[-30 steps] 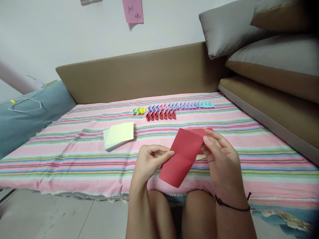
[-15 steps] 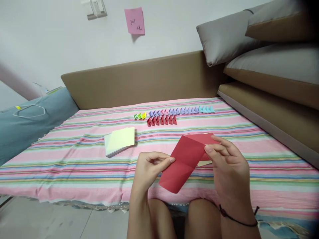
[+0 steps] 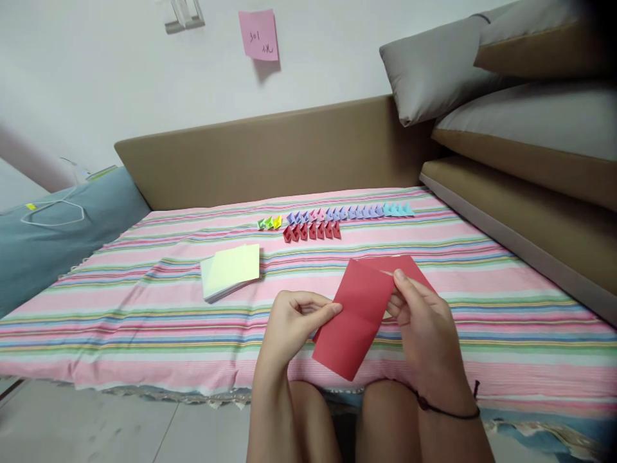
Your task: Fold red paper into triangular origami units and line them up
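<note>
Both hands hold up a red sheet of paper (image 3: 354,318), which is creased and folded over. My left hand (image 3: 301,321) pinches its left edge between thumb and fingers. At the upper right corner, my right hand (image 3: 424,315) has its thumb on the paper, with the fingers curled behind it. More red paper (image 3: 409,263) lies behind on the striped cloth, partly covered by my right hand and the held sheet. Several small dark red folded paper pieces (image 3: 312,231) stand in a row farther back.
Behind the red row runs a longer row of purple, pink and blue folded pieces (image 3: 359,213), with green and yellow ones (image 3: 270,223) at its left. A pale paper stack (image 3: 232,273) lies left of my hands. Grey cushions (image 3: 530,128) are piled at the right.
My right hand has shifted left and its fingers have curled in behind the paper. The red sheet now looks flatter and more tightly doubled over.
</note>
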The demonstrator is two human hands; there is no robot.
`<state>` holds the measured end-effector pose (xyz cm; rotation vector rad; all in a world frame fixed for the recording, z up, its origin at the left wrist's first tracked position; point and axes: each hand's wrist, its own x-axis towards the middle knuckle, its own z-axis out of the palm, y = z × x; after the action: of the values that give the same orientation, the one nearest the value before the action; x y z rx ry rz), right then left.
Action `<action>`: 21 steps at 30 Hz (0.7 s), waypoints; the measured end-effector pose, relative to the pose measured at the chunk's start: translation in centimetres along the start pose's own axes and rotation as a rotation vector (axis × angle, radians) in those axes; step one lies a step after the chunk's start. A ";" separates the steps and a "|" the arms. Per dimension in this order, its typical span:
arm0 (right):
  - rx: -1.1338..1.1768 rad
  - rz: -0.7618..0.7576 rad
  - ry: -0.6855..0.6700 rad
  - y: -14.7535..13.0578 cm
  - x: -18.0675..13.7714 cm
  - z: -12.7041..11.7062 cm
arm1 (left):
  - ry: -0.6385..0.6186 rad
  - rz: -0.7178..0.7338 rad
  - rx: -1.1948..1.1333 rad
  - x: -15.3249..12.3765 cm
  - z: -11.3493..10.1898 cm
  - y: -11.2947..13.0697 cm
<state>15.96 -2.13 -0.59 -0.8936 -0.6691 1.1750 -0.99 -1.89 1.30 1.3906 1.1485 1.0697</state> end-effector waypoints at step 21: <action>-0.240 0.099 -0.297 1.3 0.1 0.0 | 0.353 0.055 -0.162 1.1 1.4 -0.8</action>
<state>15.39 -1.86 -1.76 -0.9694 -1.0327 1.3494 0.44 -1.00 0.34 1.1400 1.2462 1.4555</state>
